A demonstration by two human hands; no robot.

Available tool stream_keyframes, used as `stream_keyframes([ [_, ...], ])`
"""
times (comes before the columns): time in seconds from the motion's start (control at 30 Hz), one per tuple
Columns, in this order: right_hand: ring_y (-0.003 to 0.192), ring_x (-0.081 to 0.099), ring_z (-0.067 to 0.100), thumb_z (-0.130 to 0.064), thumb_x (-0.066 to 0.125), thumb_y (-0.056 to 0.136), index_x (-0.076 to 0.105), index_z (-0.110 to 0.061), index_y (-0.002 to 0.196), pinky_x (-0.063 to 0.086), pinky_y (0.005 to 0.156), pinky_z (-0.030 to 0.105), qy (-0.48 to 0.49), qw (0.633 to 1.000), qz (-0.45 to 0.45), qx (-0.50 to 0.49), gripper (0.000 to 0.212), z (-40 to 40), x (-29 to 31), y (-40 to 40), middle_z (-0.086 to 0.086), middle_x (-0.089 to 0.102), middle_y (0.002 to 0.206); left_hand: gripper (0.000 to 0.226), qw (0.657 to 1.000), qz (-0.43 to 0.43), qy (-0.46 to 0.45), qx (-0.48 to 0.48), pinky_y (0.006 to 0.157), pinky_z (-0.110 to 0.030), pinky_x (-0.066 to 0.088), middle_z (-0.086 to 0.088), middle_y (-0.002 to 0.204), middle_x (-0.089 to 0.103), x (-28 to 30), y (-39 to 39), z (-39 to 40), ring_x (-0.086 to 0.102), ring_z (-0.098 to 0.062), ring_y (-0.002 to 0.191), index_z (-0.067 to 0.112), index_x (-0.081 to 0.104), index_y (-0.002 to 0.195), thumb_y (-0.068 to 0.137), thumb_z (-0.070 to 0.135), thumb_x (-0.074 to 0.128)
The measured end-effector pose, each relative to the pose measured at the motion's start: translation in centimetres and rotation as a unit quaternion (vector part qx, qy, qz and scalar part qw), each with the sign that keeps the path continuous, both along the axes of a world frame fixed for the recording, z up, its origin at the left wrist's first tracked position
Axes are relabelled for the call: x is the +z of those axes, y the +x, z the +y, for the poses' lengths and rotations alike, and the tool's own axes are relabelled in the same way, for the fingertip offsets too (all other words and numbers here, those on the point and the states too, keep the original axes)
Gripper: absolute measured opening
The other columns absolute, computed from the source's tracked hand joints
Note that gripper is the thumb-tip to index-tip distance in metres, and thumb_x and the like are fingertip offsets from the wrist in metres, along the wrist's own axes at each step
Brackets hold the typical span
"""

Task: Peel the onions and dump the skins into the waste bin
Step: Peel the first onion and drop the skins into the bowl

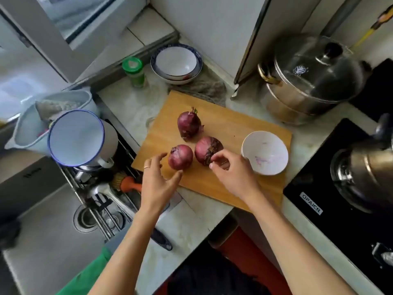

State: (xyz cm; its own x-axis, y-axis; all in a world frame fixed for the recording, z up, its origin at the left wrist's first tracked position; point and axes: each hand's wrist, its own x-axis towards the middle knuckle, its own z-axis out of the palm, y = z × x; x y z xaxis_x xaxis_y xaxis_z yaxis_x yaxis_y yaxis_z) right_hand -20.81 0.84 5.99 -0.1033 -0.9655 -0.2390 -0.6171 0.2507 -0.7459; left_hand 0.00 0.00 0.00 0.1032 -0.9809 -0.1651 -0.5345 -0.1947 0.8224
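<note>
Three red onions (192,143) sit mid-frame on a cutting board (225,124); the right hand (231,173) pinches one's papery, brittle skin at the tip, the left hand (156,184) spread wide beside another.

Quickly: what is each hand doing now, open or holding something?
Left hand: open, fingers spread beside the front-left onion.
Right hand: fingertips pinching the front-right onion.

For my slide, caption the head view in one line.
Right hand pinches one of three unpeeled red onions on a cutting board; left hand reaches in.
</note>
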Motion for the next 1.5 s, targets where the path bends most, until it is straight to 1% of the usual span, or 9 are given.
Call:
stream_keyframes([
  [0.13,0.078,0.062,-0.003,-0.023,0.070,0.090,0.071,-0.023,0.095,0.044,0.061,0.004,0.000,0.999,-0.006,-0.037,0.006,-0.4,0.1,-0.4,-0.013,0.070,0.088,0.086,0.998,-0.023,0.036,-0.055,0.093,-0.029,0.043,-0.011,0.140,0.050,-0.6,-1.0,-1.8,0.055,-0.024,0.122,0.019,0.044,0.151,0.078,0.030,0.088],
  [0.3,0.081,0.061,-0.006,-0.022,0.070,0.090,0.071,-0.022,0.095,0.043,0.063,0.004,-0.008,0.998,-0.024,-0.055,0.005,-1.3,0.5,-0.8,-0.014,0.069,0.087,0.067,0.999,0.003,0.033,-0.037,0.082,-0.028,0.045,0.000,0.111,0.063,-0.7,-1.6,-2.8,0.062,-0.025,0.106,0.019,0.058,0.132,0.073,0.022,0.089],
  [0.43,0.085,0.066,0.001,-0.022,0.070,0.090,0.071,-0.023,0.096,0.053,0.073,0.017,-0.013,0.995,-0.069,-0.070,0.006,-1.3,1.0,-0.8,-0.013,0.070,0.089,0.056,0.973,0.196,0.116,0.048,0.080,-0.025,0.055,-0.001,0.107,0.072,1.5,-1.3,-2.0,0.071,-0.018,0.095,0.020,0.063,0.117,0.069,0.037,0.087],
  [0.57,0.093,0.069,0.002,-0.018,0.070,0.092,0.068,-0.026,0.114,0.053,0.078,0.018,-0.017,0.985,-0.167,-0.029,0.023,-0.6,2.7,-1.2,-0.013,0.070,0.109,0.065,0.880,0.430,0.194,0.050,0.079,-0.034,0.061,-0.019,0.110,0.076,4.3,-2.5,-0.6,0.076,-0.032,0.093,0.010,0.063,0.124,0.072,0.050,0.072],
  [0.7,0.115,0.061,-0.002,-0.016,0.072,0.091,0.052,-0.040,0.135,0.053,0.093,0.021,-0.013,0.971,-0.226,0.078,0.054,0.1,4.1,-2.9,-0.021,0.058,0.130,0.066,0.826,0.516,0.225,0.014,0.079,-0.036,0.062,-0.022,0.118,0.073,6.8,-6.0,0.2,0.074,-0.030,0.090,0.009,0.058,0.136,0.086,0.053,0.055],
  [0.93,0.114,0.065,0.010,-0.036,0.077,0.080,0.058,-0.035,0.136,0.053,0.100,0.039,-0.066,0.963,-0.258,0.039,0.060,1.3,5.1,-7.6,-0.014,0.067,0.124,0.071,0.865,0.434,0.237,-0.084,0.087,-0.038,0.056,-0.015,0.114,0.076,10.3,-12.4,0.9,0.074,-0.026,0.092,0.016,0.066,0.128,0.086,0.067,0.038],
  [1.17,0.114,0.067,0.020,-0.025,0.069,0.092,0.064,-0.018,0.128,0.057,0.091,0.033,-0.075,0.899,-0.429,-0.048,0.037,2.1,5.7,-13.1,0.005,0.070,0.122,0.069,0.954,0.258,0.101,-0.112,0.081,-0.033,0.055,-0.017,0.092,0.075,12.0,-17.2,0.9,0.069,-0.017,0.078,0.005,0.071,0.099,0.083,0.067,0.046],
  [1.33,0.104,0.071,0.025,-0.044,0.065,0.086,0.070,-0.021,0.119,0.059,0.086,0.040,-0.043,0.898,-0.428,-0.090,0.040,1.0,6.1,-14.4,0.008,0.075,0.111,0.048,0.956,0.263,0.050,-0.120,0.076,-0.026,0.056,-0.003,0.092,0.077,12.6,-19.1,0.4,0.070,-0.016,0.081,0.023,0.070,0.121,0.089,0.054,0.051],
  [1.5,0.070,0.068,0.027,-0.047,0.054,0.098,0.072,-0.013,0.105,0.059,0.063,0.034,-0.022,0.894,-0.426,-0.140,0.040,0.6,5.9,-14.8,0.021,0.073,0.088,0.049,0.955,0.241,0.048,-0.169,0.085,-0.037,0.058,-0.016,0.105,0.074,12.1,-19.2,-0.7,0.072,-0.018,0.087,0.031,0.062,0.137,0.093,0.049,0.070],
])
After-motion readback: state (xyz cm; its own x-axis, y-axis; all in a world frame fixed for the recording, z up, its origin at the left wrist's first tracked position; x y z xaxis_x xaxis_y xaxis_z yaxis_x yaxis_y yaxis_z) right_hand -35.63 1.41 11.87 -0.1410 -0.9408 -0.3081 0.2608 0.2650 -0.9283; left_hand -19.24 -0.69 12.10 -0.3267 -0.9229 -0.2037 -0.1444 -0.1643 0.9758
